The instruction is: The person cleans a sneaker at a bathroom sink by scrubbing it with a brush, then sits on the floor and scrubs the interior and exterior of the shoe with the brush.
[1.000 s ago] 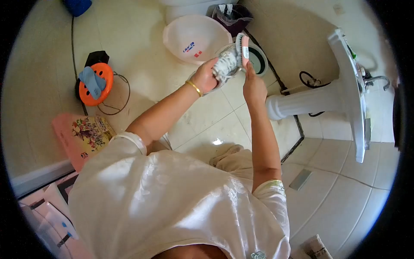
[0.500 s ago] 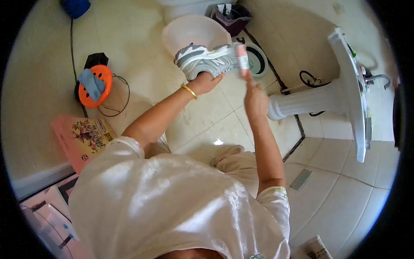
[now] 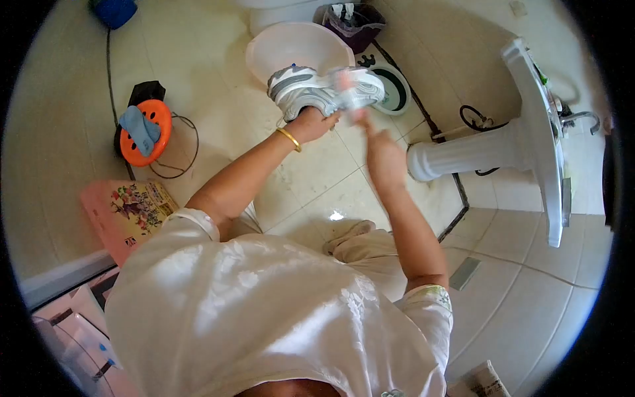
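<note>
**Shoe held side-on, brush across its middle**

Head view, changes first:
- Shoe [image 3: 317,89]: upper centre of the frame, held in the air above the floor. A second ago it was end-on with the brush at its right side; half a second ago it turned side-on, and it stays so. Judged: the scrubbing has passed to the shoe's long flank.
- Brush [image 3: 345,86]: it has slid left from the shoe's right end to its middle. It is blurred, so it looks to be in mid-stroke.
- Left hand [image 3: 311,124]: under the shoe, fingers clamped on its lower edge; gold bangle [image 3: 288,138] on the wrist.
- Right hand [image 3: 383,155]: just below and right of the shoe, arm raised, fingers closed on the brush handle; the grip itself is smeared.

Materials and shapes:
- Shoe: grey and white trainer, mesh and padded panels, thick moulded sole.
- Brush: pale pink, narrow, stiff-looking.
- Basin [image 3: 297,46]: upper centre behind the shoe, round, translucent pale plastic.
- Floor [image 3: 317,178]: glossy cream tile, wet shine at centre.
- Pedestal sink [image 3: 536,132]: right side, white glazed ceramic, fluted column.
- Orange disc [image 3: 147,130]: left side, round plastic, a blue cloth on it.
- Shirt [image 3: 264,311]: lower half of the frame, white, satiny.
</note>
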`<state>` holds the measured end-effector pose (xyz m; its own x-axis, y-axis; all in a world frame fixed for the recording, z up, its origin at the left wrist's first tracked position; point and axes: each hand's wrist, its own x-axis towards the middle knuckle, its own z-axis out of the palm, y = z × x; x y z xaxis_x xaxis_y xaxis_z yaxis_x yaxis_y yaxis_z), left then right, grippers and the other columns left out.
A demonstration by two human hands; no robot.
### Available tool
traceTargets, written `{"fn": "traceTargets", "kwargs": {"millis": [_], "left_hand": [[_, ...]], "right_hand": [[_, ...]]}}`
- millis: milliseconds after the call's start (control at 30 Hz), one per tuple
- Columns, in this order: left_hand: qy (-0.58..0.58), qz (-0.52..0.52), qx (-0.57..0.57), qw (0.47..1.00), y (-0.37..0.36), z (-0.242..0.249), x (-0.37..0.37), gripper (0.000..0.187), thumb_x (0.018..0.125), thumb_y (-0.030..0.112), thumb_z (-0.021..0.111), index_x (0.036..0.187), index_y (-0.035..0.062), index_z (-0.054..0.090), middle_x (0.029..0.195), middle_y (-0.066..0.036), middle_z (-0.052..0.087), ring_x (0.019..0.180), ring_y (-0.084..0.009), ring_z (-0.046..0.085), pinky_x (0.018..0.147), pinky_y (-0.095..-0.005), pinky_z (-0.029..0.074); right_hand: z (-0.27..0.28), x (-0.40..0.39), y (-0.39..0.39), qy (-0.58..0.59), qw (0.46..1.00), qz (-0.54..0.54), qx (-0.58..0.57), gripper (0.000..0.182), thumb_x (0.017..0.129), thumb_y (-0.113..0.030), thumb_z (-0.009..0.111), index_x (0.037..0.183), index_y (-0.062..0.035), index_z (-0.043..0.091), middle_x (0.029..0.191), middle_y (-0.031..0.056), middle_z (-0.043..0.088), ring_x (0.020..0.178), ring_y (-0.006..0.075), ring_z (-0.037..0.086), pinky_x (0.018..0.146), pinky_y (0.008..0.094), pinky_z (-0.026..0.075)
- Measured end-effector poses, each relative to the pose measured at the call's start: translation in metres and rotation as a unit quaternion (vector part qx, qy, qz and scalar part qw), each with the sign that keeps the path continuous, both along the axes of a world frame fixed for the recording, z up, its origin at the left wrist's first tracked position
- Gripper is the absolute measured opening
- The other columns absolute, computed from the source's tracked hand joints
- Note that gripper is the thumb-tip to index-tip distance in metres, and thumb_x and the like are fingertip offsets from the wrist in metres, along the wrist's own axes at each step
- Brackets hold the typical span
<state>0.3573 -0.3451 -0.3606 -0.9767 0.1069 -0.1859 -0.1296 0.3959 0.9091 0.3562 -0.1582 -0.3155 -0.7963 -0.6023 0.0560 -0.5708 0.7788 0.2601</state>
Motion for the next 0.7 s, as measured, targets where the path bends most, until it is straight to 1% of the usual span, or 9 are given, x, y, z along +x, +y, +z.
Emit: {"fn": "traceTargets", "kwargs": {"millis": [100,167,200,233,333,367,467,600,700], "left_hand": [[0.35,0.076,-0.079,0.93,0.008,-0.048,-0.013,0.043,0.086,0.031,0.051,0.118,0.0023,0.046,0.12,-0.015,0.048,0.107,-0.0253,0.047,0.089,-0.0366,0.038],[0.099,0.054,0.166,0.98,0.01,-0.06,-0.023,0.044,0.086,0.03,0.05,0.12,0.001,0.045,0.125,-0.016,0.044,0.111,-0.0266,0.045,0.094,-0.0358,0.034],[-0.037,0.042,0.281,0.958,0.009,-0.065,-0.021,0.045,0.087,0.029,0.05,0.12,0.0003,0.044,0.128,-0.016,0.042,0.113,-0.0273,0.043,0.096,-0.0354,0.032],[0.147,-0.025,-0.028,0.988,-0.001,-0.051,-0.005,0.045,0.086,0.028,0.051,0.12,-0.0011,0.045,0.127,-0.017,0.043,0.116,-0.0285,0.041,0.098,-0.0345,0.031],[0.254,0.029,-0.019,0.966,0.009,-0.023,0.0,0.041,0.086,0.024,0.052,0.118,0.0006,0.047,0.121,-0.017,0.048,0.113,-0.0288,0.044,0.098,-0.0344,0.031],[0.311,0.043,-0.031,0.949,0.012,-0.041,-0.005,0.039,0.085,0.023,0.052,0.117,0.001,0.048,0.115,-0.018,0.052,0.109,-0.029,0.047,0.096,-0.0351,0.033],[0.061,0.045,0.167,0.983,0.008,-0.053,-0.009,0.044,0.085,0.026,0.052,0.12,0.0005,0.046,0.118,-0.018,0.051,0.111,-0.0298,0.046,0.099,-0.0357,0.03],[0.275,-0.001,-0.064,0.959,0.006,-0.034,-0.005,0.037,0.085,0.021,0.052,0.117,0.0023,0.048,0.12,-0.015,0.048,0.118,-0.0245,0.039,0.1,-0.0349,0.028],[0.156,-0.107,-0.11,0.976,0.002,-0.032,-0.021,0.044,0.085,0.026,0.054,0.119,0.0002,0.046,0.124,-0.016,0.044,0.118,-0.0269,0.038,0.101,-0.0355,0.027]], "right_hand": [[-0.016,-0.031,0.019,-0.046,0.991,-0.084,-0.093,0.06,0.081,-0.004,0.044,0.137,-0.0184,0.028,0.071,0.0141,0.055,0.054,0.0222,0.059,0.043,0.0333,0.047],[-0.009,0.005,0.004,-0.011,1.0,-0.007,-0.017,0.057,0.083,-0.005,0.043,0.136,-0.0193,0.029,0.071,0.014,0.056,0.054,0.0235,0.058,0.044,0.0357,0.047],[-0.001,0.019,-0.003,-0.022,1.0,0.01,-0.016,0.054,0.085,-0.007,0.043,0.135,-0.0207,0.03,0.071,0.0149,0.057,0.054,0.0252,0.058,0.045,0.0373,0.047],[0.002,0.024,-0.007,-0.032,0.999,0.027,-0.019,0.051,0.086,-0.009,0.042,0.135,-0.022,0.031,0.072,0.0158,0.057,0.054,0.0268,0.058,0.045,0.039,0.046],[-0.009,-0.039,0.026,-0.059,0.983,-0.148,-0.094,0.053,0.086,-0.01,0.043,0.136,-0.0213,0.029,0.074,0.0176,0.059,0.057,0.0295,0.059,0.045,0.0393,0.046],[-0.02,-0.031,0.026,-0.045,0.988,-0.105,-0.105,0.053,0.086,-0.01,0.043,0.136,-0.0213,0.028,0.074,0.0181,0.059,0.056,0.0298,0.059,0.045,0.0393,0.046],[0.005,0.031,-0.01,-0.061,0.995,0.017,-0.079,0.053,0.086,-0.01,0.044,0.136,-0.0215,0.029,0.077,0.0185,0.06,0.058,0.0298,0.061,0.045,0.0389,0.047],[-0.005,-0.036,0.019,-0.042,0.984,-0.147,-0.092,0.047,0.086,-0.013,0.045,0.132,-0.0221,0.037,0.066,0.0121,0.054,0.052,0.0269,0.058,0.046,0.0383,0.047],[0.001,-0.007,0.007,-0.019,0.995,0.004,-0.099,0.045,0.087,-0.016,0.046,0.131,-0.0215,0.038,0.065,0.0117,0.054,0.054,0.0266,0.058,0.046,0.038,0.047]]}}
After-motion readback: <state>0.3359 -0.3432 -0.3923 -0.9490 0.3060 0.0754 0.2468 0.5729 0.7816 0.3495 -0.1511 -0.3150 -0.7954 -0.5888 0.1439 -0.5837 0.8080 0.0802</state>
